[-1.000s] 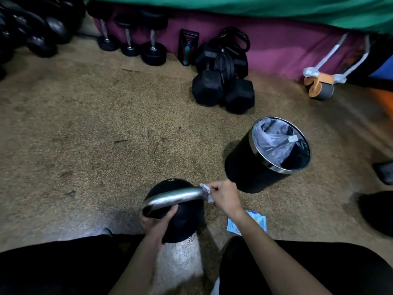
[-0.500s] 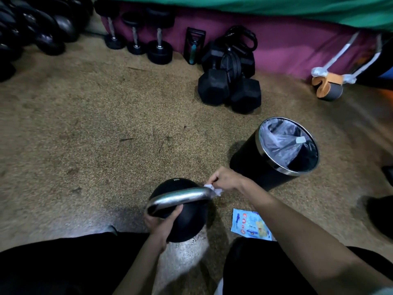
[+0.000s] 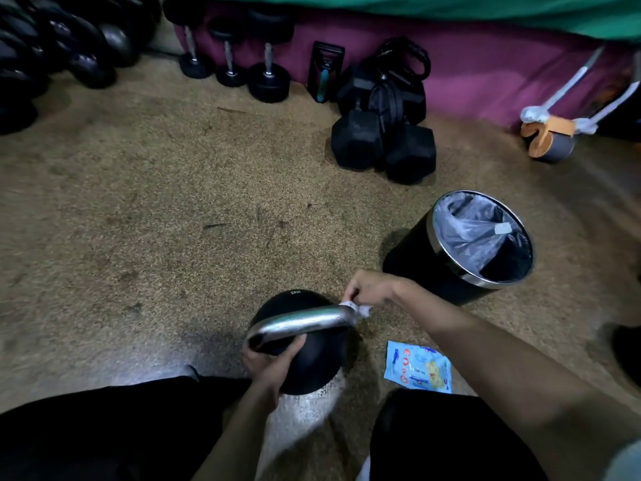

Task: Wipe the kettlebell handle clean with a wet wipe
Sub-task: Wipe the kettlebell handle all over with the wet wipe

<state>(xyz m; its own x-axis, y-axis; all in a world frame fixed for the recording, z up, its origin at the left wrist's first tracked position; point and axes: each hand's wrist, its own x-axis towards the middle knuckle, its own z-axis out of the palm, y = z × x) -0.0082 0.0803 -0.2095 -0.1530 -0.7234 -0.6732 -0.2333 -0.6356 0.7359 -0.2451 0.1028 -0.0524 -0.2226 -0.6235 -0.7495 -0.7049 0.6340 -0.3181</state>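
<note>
A black kettlebell (image 3: 314, 362) stands on the speckled floor in front of my knees, its shiny steel handle (image 3: 298, 322) running left to right across the top. My left hand (image 3: 268, 364) grips the kettlebell at the handle's left end, fingers curled under it. My right hand (image 3: 369, 289) pinches a small white wet wipe (image 3: 357, 308) against the handle's right end. Most of the wipe is hidden by my fingers.
A black bin (image 3: 464, 251) with a steel rim and plastic liner stands to the right. A blue wet wipe packet (image 3: 418, 371) lies by my right knee. Hex dumbbells (image 3: 383, 144), round dumbbells (image 3: 268, 74), an ab roller (image 3: 549, 138) and a weight pile (image 3: 52, 46) line the far wall.
My right hand has swung round from the near side of the handle's right end to its far side, still holding the wipe. The left hand and kettlebell have stayed put.
</note>
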